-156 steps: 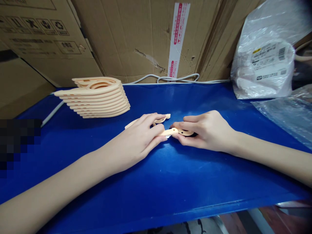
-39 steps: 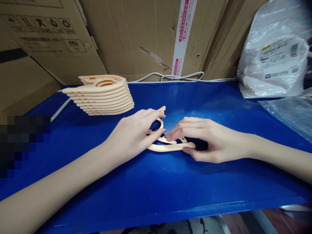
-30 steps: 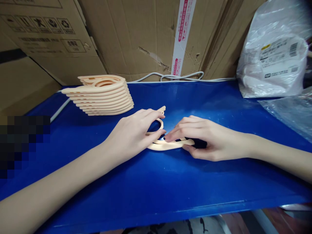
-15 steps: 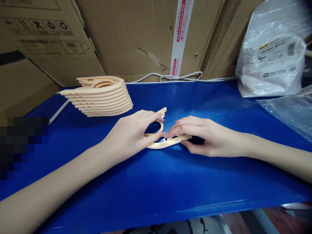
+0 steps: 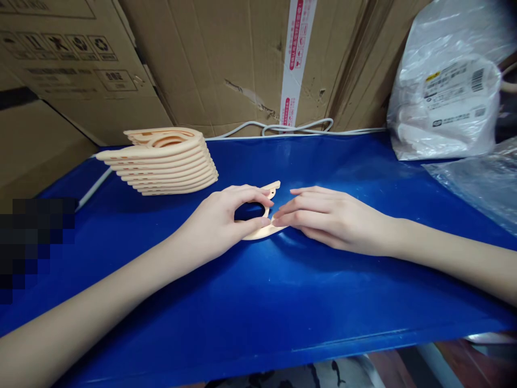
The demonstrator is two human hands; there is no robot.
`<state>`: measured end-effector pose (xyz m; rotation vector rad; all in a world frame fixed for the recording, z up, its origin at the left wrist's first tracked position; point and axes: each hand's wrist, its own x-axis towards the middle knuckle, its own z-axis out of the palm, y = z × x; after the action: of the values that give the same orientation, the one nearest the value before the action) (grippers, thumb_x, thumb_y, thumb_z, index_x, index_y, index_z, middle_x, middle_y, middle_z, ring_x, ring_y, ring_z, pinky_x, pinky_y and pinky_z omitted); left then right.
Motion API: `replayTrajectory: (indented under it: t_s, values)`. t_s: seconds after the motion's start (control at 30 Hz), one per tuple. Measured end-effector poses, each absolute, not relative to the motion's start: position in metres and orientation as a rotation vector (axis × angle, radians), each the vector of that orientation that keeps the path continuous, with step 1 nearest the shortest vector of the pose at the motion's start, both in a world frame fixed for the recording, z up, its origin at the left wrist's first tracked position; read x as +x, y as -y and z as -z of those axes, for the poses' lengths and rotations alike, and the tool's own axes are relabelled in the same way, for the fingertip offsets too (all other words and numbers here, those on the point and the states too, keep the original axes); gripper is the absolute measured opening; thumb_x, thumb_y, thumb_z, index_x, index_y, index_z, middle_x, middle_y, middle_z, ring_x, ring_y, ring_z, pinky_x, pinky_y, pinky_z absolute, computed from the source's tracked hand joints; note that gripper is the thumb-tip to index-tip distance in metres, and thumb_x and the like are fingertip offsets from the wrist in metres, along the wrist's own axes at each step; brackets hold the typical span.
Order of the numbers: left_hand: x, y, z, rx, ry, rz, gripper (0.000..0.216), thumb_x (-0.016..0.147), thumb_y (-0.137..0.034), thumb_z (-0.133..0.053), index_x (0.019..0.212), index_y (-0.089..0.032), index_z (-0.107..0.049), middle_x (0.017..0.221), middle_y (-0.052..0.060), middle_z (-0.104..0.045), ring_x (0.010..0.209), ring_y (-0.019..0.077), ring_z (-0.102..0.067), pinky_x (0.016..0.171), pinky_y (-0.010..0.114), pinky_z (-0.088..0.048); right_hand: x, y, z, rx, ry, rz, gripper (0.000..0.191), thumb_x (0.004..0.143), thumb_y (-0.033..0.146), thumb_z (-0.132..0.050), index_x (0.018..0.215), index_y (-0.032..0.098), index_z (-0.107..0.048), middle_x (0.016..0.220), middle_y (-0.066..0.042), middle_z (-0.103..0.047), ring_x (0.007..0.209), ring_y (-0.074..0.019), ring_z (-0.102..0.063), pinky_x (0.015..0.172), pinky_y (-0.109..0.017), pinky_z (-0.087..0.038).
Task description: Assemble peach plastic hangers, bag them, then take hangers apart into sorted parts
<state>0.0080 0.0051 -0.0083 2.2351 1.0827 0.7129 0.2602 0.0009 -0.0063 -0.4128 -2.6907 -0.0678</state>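
A thin peach-coloured plastic piece (image 5: 266,229) lies flat on the blue table top (image 5: 283,302), mostly hidden under my fingers. My left hand (image 5: 220,221) curls over its left end, thumb and fingers pinching the curved part. My right hand (image 5: 327,218) lies flat over its right part, fingers stretched out and pressing down. The fingertips of both hands almost touch. A stack of several like peach pieces (image 5: 165,161) stands at the back left.
Large cardboard boxes (image 5: 226,59) wall off the back. A white cable (image 5: 291,129) runs along their foot. A clear plastic bag with white contents (image 5: 448,97) sits at the back right, with more clear film (image 5: 480,183) beside it. The table's front edge is close.
The peach piece, earlier tilted up with my right thumb under it, now lies flat. My right hand has flattened over it and slid left.
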Motion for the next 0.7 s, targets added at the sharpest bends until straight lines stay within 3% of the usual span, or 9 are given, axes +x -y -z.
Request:
replayTrajectory:
  t_s: [0.7]
  values:
    - [0.0099,-0.0059,0.0079,2.143,-1.05,-0.705,0.029,0.084,-0.032,-0.067,0.108,-0.02,-0.077,0.132,0.009,-0.068,0.128,0.0258,-0.061,0.116,0.046,-0.043,0.2575,0.0003,0.0083,-0.423,2.669,0.026,0.03,0.106,0.014,-0.04,0.12,0.018,-0.066,0.118,-0.007,-0.075,0.11,-0.0184,-0.068,0.098,-0.038,-0.052]
